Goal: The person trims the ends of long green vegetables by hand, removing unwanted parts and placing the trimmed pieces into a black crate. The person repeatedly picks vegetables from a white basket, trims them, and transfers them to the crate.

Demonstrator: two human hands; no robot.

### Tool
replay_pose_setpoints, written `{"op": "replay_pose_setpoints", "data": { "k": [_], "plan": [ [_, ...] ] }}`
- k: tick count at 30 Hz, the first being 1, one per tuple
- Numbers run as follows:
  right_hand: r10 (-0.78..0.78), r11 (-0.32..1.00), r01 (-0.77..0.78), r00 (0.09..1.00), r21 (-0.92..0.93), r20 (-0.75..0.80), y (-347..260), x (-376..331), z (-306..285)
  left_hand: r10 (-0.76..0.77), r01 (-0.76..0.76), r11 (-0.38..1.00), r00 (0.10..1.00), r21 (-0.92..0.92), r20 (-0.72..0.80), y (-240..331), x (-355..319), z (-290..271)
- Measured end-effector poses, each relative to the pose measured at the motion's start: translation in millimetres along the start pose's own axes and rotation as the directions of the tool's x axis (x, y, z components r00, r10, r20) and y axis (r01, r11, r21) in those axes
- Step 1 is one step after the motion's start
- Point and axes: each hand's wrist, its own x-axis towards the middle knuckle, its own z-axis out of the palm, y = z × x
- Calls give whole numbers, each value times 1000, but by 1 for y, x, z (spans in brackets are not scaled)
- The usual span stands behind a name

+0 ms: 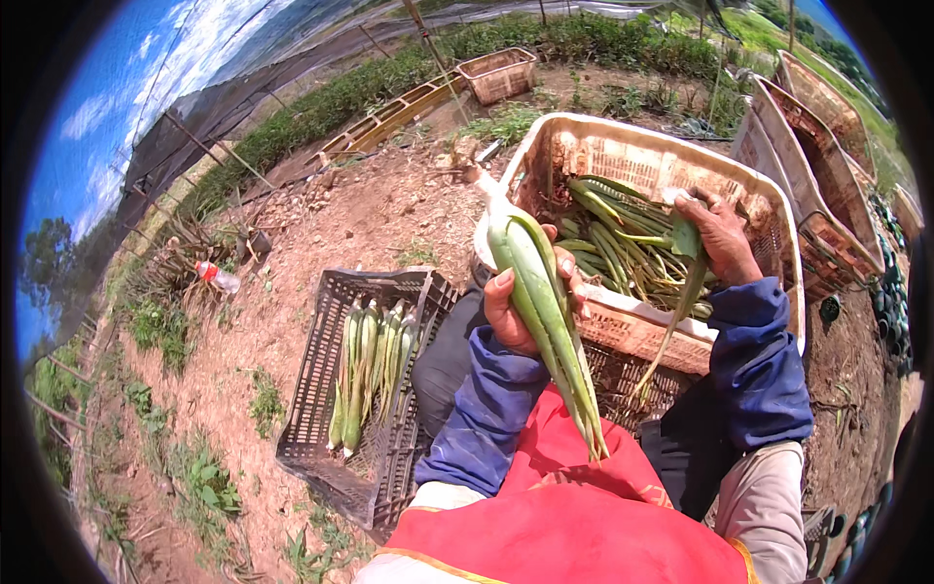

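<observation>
My left hand [516,297] grips a long green plant stalk [545,311] with a pale white base; its leaf tips point down toward my lap. Over the white plastic crate [642,156], my right hand [720,234] is closed on a thin green leaf [684,292] that hangs down over the crate's near rim. Inside that crate lies a pile of similar green stalks [613,234]. Both forearms wear blue sleeves. A red apron [574,506] covers my lap.
A dark plastic crate [331,457] on the soil at my left holds several trimmed stalks [370,370] laid side by side. More tan crates stand at the right [827,185] and far back [498,73]. A plastic bottle [216,277] lies on the ground at left.
</observation>
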Motion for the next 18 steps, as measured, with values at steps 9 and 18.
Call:
{"op": "replay_pose_setpoints", "data": {
  "k": [9, 18],
  "plan": [
    [27, 999, -25, 999, 45, -40, 13, 28, -25, 642, -543, 751, 469, 375, -606, 127, -92, -59],
    [6, 986, 13, 994, 167, -111, 10, 48, -61, 732, -592, 377, -282, 713, -621, 241, -286, -177]
  ]
}}
